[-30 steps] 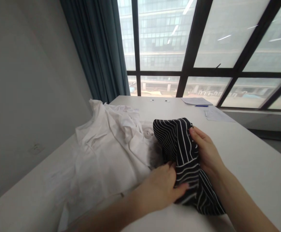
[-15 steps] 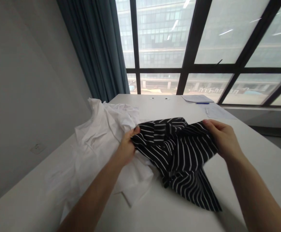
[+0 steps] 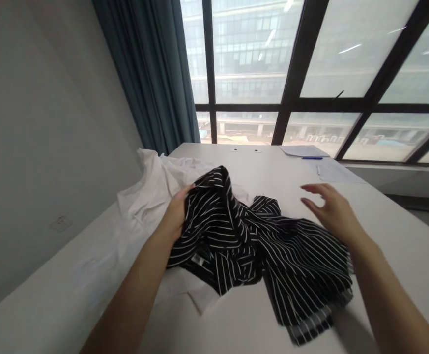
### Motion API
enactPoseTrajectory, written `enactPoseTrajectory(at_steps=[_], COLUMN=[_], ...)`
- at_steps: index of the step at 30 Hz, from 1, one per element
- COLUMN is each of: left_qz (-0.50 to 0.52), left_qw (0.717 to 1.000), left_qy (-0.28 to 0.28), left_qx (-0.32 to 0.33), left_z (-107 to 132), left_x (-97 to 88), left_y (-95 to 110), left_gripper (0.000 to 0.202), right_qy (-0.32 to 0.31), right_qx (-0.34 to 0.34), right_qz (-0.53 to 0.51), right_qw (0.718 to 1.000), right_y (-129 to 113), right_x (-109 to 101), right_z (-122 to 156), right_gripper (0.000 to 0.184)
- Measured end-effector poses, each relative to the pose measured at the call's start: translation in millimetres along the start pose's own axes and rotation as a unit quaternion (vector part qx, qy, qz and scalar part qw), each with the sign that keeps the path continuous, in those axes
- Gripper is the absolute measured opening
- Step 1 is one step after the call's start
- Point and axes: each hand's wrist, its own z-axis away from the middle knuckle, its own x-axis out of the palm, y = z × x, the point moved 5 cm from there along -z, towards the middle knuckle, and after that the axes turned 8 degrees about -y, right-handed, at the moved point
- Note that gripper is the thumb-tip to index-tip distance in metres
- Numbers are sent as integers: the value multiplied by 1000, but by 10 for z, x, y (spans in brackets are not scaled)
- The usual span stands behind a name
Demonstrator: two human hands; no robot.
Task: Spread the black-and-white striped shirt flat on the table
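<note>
a white bench (image 3: 384, 231) runs from the near edge to a large dark-framed window (image 3: 299, 54), with a teal curtain (image 3: 155, 73) hanging at the window's left side. at the far end of the bench lie some sheets of paper (image 3: 302, 151) with a blue pen (image 3: 312, 158) on them, well apart from the hands. a crumpled white garment (image 3: 151, 196) lies on the left part of the bench, partly under the dark cloth, and a folded white corner of it pokes out at the near side.

the black striped garment (image 3: 258, 246) with thin white stripes lies loosely spread across the middle of the bench, between the two hands, its left end raised and its right end flat near the bench's near edge.

the left hand (image 3: 177, 214) grips the raised left edge of the striped garment, its fingers (image 3: 185, 192) curled closed on the fabric. the right hand (image 3: 332, 211) hovers just above the garment's right part, its fingers (image 3: 312, 188) spread apart and straight, holding nothing; whether the palm touches the cloth cannot be told.
</note>
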Motion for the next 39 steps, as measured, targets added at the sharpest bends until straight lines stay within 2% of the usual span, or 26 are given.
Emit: enactPoseTrajectory(at_steps=[3, 5, 8, 9, 11, 13, 14, 16, 19, 21, 22, 24, 27, 30, 33, 35, 37, 39], left_qz=[-45, -93, -189, -228, -310, -379, -411, -489, -617, -661, -667, -657, -601, -528, -479, -459, -443, -434], left_qw=[995, 983, 937, 916, 876, 845, 831, 794, 734, 710, 709, 723, 776, 827, 846, 844, 839, 841], left_qy=[-91, -155, -294, -330, -367, -370, -367, -347, -262, -211, -198, -185, -175, -171, -178, -199, -221, -218], left_qx=[17, 16, 10, 20, 49, 68, 78, 95, 111, 116, 118, 108, 74, 87, 153, 195, 226, 237], left_z=[61, 135, 289, 339, 415, 464, 487, 534, 587, 609, 614, 599, 530, 473, 481, 520, 570, 606], left_x=[239, 380, 586, 635, 691, 718, 733, 769, 806, 808, 799, 743, 607, 549, 615, 697, 768, 795], left_y=[-85, -103, -106, -103, -110, -144, -164, -203, -200, -148, -110, -24, 111, 224, 287, 286, 265, 236], left_gripper=[44, 44, 47, 47, 43, 40, 40, 41, 42, 44, 45, 42, 23, 23, 23, 20, 19, 20], right_qy=[-140, -183, -163, -146, -116, -93, -81, -58, -31, -14, -4, 12, 22, 18, -42, -106, -157, -177], right_qx=[-82, -120, -122, -114, -102, -97, -92, -72, -50, -46, -42, -33, -15, -23, -103, -166, -197, -186], right_qz=[-129, -172, -178, -169, -131, -71, -44, -12, -3, 2, 6, 17, 27, 1, -60, -92, -112, -128], right_qw=[978, 960, 963, 968, 979, 988, 991, 996, 998, 999, 999, 999, 999, 1000, 992, 976, 961, 958], right_y=[-585, -922, -1148, -1153, -1100, -1007, -954, -847, -738, -695, -672, -616, -522, -540, -795, -1031, -1210, -1281], right_x=[382, 578, 763, 795, 819, 796, 767, 690, 566, 491, 455, 394, 338, 324, 392, 480, 571, 641], right_z=[72, 172, 272, 282, 270, 228, 200, 146, 94, 77, 71, 57, 33, 41, 115, 199, 272, 301], right_gripper=[45, 66, 80, 77, 55, 25, 16, 17, 20, 21, 22, 22, 23, 18, 52, 62, 52, 23])
